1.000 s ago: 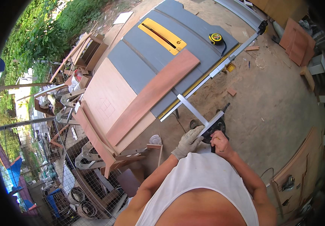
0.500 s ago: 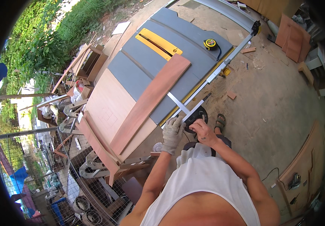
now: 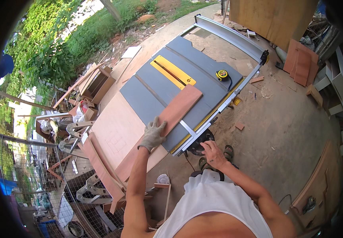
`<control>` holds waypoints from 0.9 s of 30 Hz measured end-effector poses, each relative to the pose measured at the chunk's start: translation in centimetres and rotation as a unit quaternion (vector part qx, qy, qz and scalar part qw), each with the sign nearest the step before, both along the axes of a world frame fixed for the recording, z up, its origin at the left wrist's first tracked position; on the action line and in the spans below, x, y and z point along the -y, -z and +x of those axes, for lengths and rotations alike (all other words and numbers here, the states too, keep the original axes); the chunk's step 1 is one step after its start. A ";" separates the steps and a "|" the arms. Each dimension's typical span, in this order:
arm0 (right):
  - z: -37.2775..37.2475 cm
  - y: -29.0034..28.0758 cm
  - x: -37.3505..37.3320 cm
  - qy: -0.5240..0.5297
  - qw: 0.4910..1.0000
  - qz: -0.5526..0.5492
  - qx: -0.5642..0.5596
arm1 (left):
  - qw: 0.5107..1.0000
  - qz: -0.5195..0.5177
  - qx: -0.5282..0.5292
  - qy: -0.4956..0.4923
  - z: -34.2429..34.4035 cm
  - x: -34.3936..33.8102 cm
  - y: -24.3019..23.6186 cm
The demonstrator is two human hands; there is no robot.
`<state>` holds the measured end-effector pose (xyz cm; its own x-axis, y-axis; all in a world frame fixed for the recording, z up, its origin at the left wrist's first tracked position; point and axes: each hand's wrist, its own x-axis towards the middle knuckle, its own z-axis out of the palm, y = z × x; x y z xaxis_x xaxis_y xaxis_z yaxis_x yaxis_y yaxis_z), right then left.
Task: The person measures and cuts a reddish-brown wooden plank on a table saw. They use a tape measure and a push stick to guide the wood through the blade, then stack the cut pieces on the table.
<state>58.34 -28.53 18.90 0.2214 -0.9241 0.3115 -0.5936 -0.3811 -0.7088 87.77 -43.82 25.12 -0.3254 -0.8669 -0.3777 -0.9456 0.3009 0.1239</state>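
Note:
My left hand (image 3: 153, 134), in a pale work glove, lies with fingers spread on a long reddish-brown board (image 3: 181, 104). That board rests slantwise across a grey table saw (image 3: 139, 99) and a pale plywood panel (image 3: 116, 119). Its far end reaches the yellow blade insert (image 3: 173, 72). Bare and bent at the fingers, my right hand (image 3: 214, 154) is at the edge of a black handwheel (image 3: 197, 144) under the saw's front rail; the fingertips' grip is partly hidden. A pale metal strip (image 3: 187, 127) sticks out from beneath or beside the board toward the rail.
A yellow tape measure (image 3: 222, 75) sits on the saw top. Curved reddish boards (image 3: 104, 166) stand left of the panel, beside folding metal legs (image 3: 90, 190). Wood offcuts (image 3: 239, 125) lie on the floor at right. Wire mesh (image 3: 32, 170) runs along the left.
My left hand has gone from the front rail up and left onto the board. My right hand stays by the handwheel. The head view has shifted, so the saw appears lower.

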 end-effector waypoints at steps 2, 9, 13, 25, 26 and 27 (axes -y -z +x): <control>0.4 0.9 0.2 0.000 1.000 -0.013 0.008 | 0.999 0.011 0.011 0.028 0.1 -0.6 -0.2; 3.9 1.9 5.7 0.005 1.000 -0.023 0.021 | 0.996 0.035 -0.021 0.078 2.1 -1.2 0.0; 4.6 1.9 7.5 -0.003 1.000 -0.003 0.010 | 0.995 0.009 -0.059 0.083 2.6 -1.3 0.4; 0.5 -0.8 10.6 -0.069 0.997 0.014 0.023 | 0.999 0.044 -0.013 -0.014 1.4 -2.2 -0.5; 0.1 -1.7 11.1 -0.043 0.999 -0.008 0.024 | 0.999 0.033 -0.007 -0.042 1.4 -2.9 0.0; -0.2 -2.0 11.9 -0.017 0.999 -0.030 0.025 | 0.997 0.023 -0.002 -0.070 1.3 -3.1 0.4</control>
